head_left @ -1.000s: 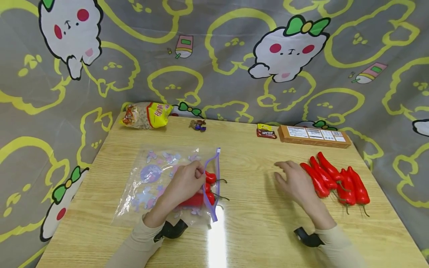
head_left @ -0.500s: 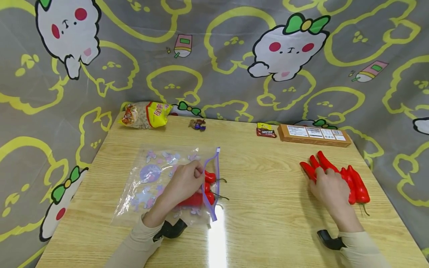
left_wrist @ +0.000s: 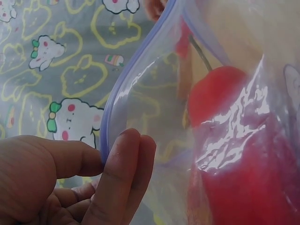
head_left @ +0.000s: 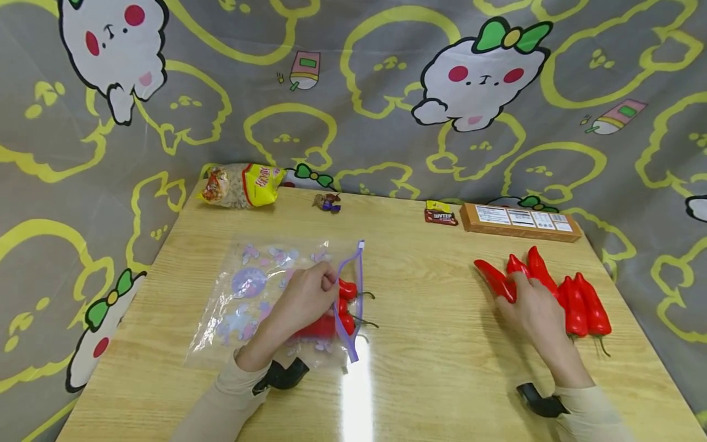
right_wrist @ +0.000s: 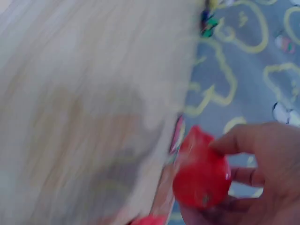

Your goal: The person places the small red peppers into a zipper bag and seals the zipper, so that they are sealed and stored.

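Observation:
My left hand (head_left: 307, 299) pinches the purple-edged mouth of a clear zip bag (head_left: 248, 283) printed with pastel figures. Inside the bag lie several red chili peppers (head_left: 347, 291), their stems poking out past the opening. In the left wrist view, thumb and fingers nip the purple zip strip (left_wrist: 108, 117) beside one pepper. Over at the right, my right hand (head_left: 534, 313) grips a red pepper (head_left: 493, 276) between thumb and fingers, its tip pointing far left. The right wrist view shows this pepper (right_wrist: 201, 176) end-on in the fingers. Several more peppers (head_left: 592, 307) lie beside that hand, partly hidden by it.
Along the table's back edge sit a yellow-ended snack bag (head_left: 243, 185), small wrapped candies (head_left: 328, 202), a red and yellow candy pack (head_left: 440, 215) and a long brown box (head_left: 519, 222). A patterned grey cloth (head_left: 375, 92) hangs behind the table.
My right hand has moved right to the pepper pile, taken hold of one pepper and shifted it slightly left. The left hand keeps its pinch on the bag's mouth.

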